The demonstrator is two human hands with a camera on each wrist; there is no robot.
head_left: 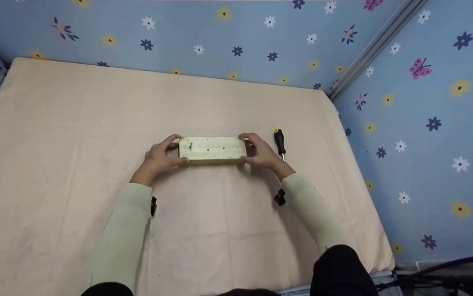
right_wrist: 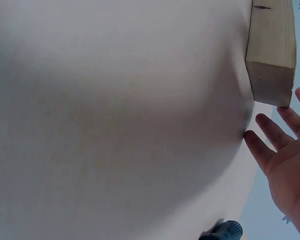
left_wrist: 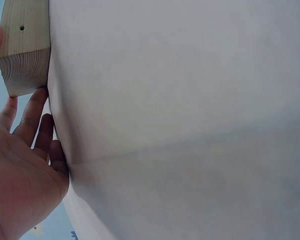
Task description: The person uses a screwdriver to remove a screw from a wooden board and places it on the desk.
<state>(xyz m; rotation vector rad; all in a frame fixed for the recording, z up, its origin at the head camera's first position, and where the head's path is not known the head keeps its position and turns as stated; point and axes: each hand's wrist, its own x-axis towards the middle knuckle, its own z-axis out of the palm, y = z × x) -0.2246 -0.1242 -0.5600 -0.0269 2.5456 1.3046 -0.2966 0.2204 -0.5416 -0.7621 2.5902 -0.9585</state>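
A pale wooden block (head_left: 213, 150) lies lengthwise on the cloth, with several small dark holes in its top. One screw (head_left: 190, 145) stands up out of the top near the left end. My left hand (head_left: 160, 157) spans that end, thumb at the near corner and a finger at the far corner. At the opposite end, my right hand (head_left: 261, 154) grips the block the same way. Both wrist views show the block's end grain, with the other fingers spread beside it.
Just right of my right hand lies a screwdriver (head_left: 279, 141) with a black and yellow handle, its shaft partly hidden by the wrist. Beige cloth (head_left: 96, 107) covers the table. Flowered blue walls (head_left: 252, 33) rise behind and to the right.
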